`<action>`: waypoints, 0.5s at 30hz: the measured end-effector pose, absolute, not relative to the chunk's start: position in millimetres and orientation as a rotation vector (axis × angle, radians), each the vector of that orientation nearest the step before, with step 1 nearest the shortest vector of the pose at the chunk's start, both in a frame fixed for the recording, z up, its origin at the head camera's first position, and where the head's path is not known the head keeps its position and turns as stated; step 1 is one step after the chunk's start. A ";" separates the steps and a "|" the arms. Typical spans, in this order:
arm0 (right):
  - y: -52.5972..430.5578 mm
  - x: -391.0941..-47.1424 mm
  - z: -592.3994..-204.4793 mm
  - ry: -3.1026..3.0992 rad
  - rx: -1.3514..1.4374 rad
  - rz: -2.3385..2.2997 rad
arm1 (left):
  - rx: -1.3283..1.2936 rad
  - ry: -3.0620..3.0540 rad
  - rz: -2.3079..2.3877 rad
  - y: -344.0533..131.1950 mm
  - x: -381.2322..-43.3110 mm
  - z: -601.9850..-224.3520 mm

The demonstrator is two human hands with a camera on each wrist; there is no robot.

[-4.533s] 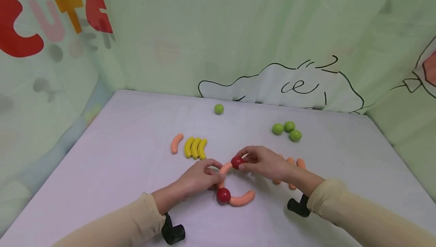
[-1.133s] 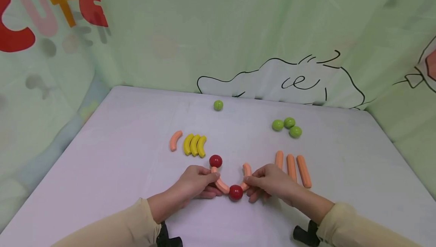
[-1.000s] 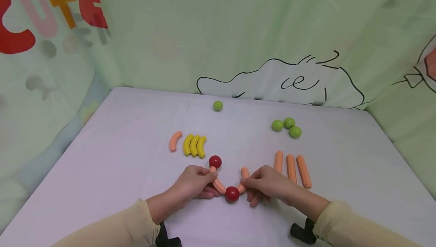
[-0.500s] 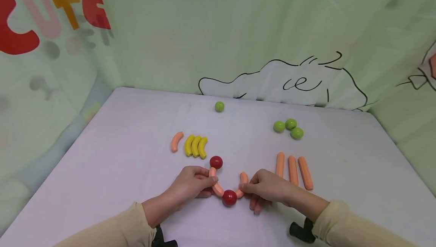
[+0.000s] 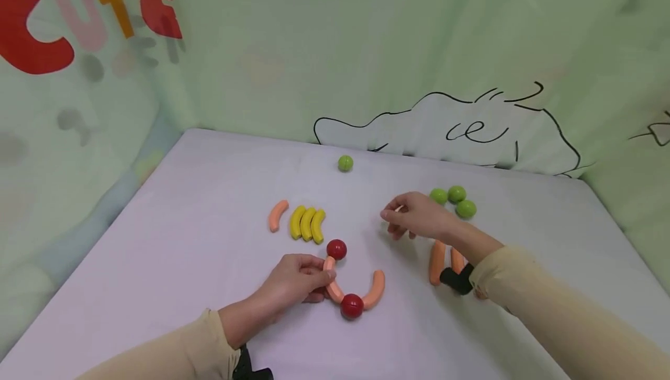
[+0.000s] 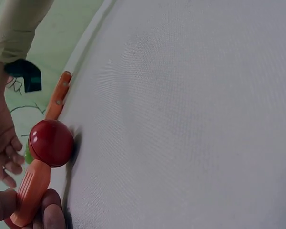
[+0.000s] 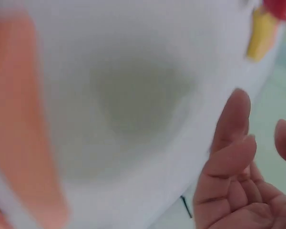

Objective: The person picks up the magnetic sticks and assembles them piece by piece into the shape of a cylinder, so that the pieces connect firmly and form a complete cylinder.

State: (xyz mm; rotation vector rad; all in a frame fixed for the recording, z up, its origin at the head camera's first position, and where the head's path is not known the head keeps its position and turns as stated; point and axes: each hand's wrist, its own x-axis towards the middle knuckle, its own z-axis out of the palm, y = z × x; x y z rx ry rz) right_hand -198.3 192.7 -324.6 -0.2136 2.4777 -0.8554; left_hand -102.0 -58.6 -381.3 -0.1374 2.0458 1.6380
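Curtained-off tabletop workspace; whether within a home, lab or workshop cannot be determined. Pale green cloth (image 5: 314,36), printed with coloured letters (image 5: 121,10) and a white, black-outlined cartoon shape (image 5: 398,132), hangs behind and beside a pale lilac table (image 5: 209,194).

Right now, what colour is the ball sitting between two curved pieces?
Dark red; the ball shows best, close up, in the left wrist view.

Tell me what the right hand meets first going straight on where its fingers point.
Likely the rightmost yellow toy banana in the head view. The right hand seems raised, though, so it might pass over; depth is unclear.
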 end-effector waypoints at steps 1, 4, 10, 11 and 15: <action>190.2 -208.3 -327.0 2.501 -0.226 -0.853 | -0.135 2.045 1.639 -59.1 -101.9 -381.8; 182.7 -234.6 -334.8 2.563 -0.246 -0.833 | -0.132 2.045 1.641 -59.3 -101.9 -382.8; 168.7 -270.6 -345.7 2.625 -0.207 -0.810 | -0.122 2.046 1.647 -58.5 -102.7 -383.5; 166.6 -274.5 -346.5 2.630 -0.199 -0.814 | -0.120 2.048 1.649 -58.7 -102.9 -383.7; 158.5 -287.2 -349.9 2.636 -0.187 -0.816 | -0.119 2.050 1.663 -60.0 -104.2 -385.5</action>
